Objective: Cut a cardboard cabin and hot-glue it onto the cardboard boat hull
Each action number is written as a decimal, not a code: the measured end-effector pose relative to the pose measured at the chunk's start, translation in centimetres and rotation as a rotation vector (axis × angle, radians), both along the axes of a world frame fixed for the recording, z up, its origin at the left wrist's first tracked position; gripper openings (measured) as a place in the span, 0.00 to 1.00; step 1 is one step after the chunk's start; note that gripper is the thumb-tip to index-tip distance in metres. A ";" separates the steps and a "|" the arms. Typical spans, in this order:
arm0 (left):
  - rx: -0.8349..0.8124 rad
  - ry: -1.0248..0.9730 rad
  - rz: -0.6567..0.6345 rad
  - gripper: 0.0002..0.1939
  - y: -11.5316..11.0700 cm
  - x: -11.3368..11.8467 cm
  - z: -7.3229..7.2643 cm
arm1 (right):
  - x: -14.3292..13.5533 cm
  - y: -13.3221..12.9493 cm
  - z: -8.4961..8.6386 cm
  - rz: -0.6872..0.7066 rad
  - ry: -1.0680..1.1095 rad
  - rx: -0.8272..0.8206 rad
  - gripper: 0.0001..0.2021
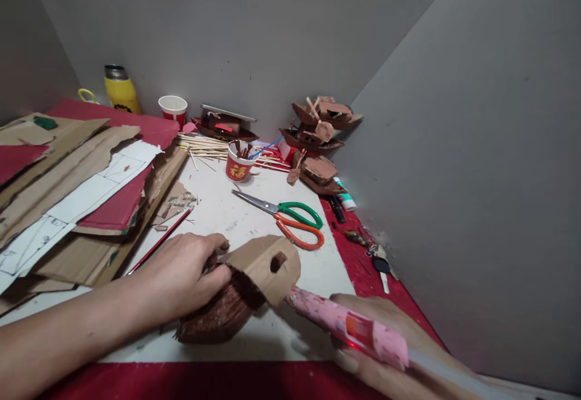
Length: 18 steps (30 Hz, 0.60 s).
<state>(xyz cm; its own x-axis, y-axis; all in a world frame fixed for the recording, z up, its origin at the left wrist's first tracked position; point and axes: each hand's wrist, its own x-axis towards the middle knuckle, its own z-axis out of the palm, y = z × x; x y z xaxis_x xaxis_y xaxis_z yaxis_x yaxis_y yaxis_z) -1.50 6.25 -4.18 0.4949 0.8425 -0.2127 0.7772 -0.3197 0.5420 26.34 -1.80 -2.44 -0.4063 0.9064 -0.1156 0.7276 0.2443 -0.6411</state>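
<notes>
My left hand (181,276) grips a brown cardboard boat model (222,318) on the white board, with a tan cardboard piece (261,264) that has a round hole standing on top of it. My right hand (385,351) holds a pink glue gun (349,327) at the lower right. The gun's tip touches the lower right edge of the tan piece.
Green and orange scissors (290,218) lie behind the model. Farther back stand a red paper cup (238,164), wooden sticks (204,144), finished boat models (320,131), another cup (173,108) and a yellow flask (120,90). Cardboard sheets (77,188) pile at the left. Grey walls close the back and right.
</notes>
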 end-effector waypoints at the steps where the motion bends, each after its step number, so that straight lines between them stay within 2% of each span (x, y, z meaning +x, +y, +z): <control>1: 0.013 0.014 0.008 0.14 -0.1 -0.3 0.4 | 0.0 0.1 0.2 0.012 0.015 -0.026 0.15; 5: 0.052 0.021 0.060 0.14 -1.0 -2.0 2.0 | -0.1 1.0 0.6 0.075 0.094 -0.125 0.14; 8: 0.172 -0.027 0.042 0.15 -3.1 -2.9 1.8 | -0.2 1.4 0.7 0.151 0.151 -0.161 0.16; 10: 0.371 -0.077 -0.050 0.15 -5.2 -2.7 0.8 | -0.4 1.6 0.7 0.168 0.160 -0.189 0.17; 14: 0.798 -0.054 -0.216 0.11 -8.7 -1.0 -2.3 | -0.9 1.6 0.8 0.148 0.153 -0.224 0.16; 16: 0.935 -0.001 -0.274 0.16 -9.1 -0.1 -3.5 | -1.0 1.7 0.9 0.144 0.167 -0.203 0.14; 18: 0.956 0.012 -0.287 0.20 -8.6 0.4 -4.0 | -1.1 1.8 0.8 0.132 0.177 -0.174 0.13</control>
